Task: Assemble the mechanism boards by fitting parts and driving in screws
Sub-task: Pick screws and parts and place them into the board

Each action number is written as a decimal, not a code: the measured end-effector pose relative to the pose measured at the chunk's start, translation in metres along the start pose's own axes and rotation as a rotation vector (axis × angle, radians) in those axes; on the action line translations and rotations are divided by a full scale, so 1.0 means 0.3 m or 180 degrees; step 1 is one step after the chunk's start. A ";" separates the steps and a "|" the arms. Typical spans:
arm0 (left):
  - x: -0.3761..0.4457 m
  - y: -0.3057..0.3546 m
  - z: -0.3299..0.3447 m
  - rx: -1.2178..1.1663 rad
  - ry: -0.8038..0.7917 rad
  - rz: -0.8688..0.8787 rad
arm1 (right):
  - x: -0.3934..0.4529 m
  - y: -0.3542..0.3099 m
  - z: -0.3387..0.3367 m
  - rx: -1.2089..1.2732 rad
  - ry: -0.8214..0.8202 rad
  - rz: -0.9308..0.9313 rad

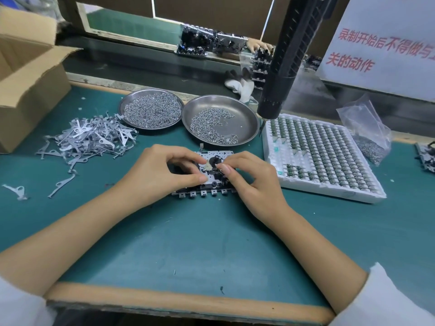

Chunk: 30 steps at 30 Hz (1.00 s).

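A metal mechanism board with black parts and a row of tabs along its near edge lies on the green mat in the middle. My left hand holds its left side, thumb and forefinger curled over it. My right hand pinches a small part against the board's middle, beside a black round piece. The part itself is too small to make out. A black electric screwdriver hangs above the right tray.
Two steel trays of screws sit behind the board. A pile of grey metal levers lies at left beside a cardboard box. A white foam tray of small components and a plastic bag stand at right.
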State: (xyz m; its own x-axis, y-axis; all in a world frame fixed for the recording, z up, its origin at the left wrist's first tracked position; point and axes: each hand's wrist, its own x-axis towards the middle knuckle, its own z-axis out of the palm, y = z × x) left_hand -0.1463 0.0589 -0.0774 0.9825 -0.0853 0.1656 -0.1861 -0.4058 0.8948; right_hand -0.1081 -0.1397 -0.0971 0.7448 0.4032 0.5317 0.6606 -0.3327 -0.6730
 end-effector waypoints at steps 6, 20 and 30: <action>0.062 -0.024 -0.050 0.0574 0.0911 0.0398 | 0.001 0.013 0.004 0.0024 0.0135 -0.0025; 0.353 -0.132 -0.176 0.2668 0.1318 -0.0783 | 0.002 0.020 0.009 0.0018 0.0088 -0.0078; 0.283 -0.108 -0.165 0.2598 0.1805 -0.0097 | 0.004 0.015 0.009 0.0005 0.0079 -0.0036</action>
State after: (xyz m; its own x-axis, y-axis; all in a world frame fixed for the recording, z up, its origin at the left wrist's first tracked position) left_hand -0.0565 0.1098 -0.0717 0.8064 0.2968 0.5115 0.0993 -0.9206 0.3777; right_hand -0.1045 -0.1385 -0.1007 0.7395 0.3856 0.5518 0.6688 -0.3268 -0.6678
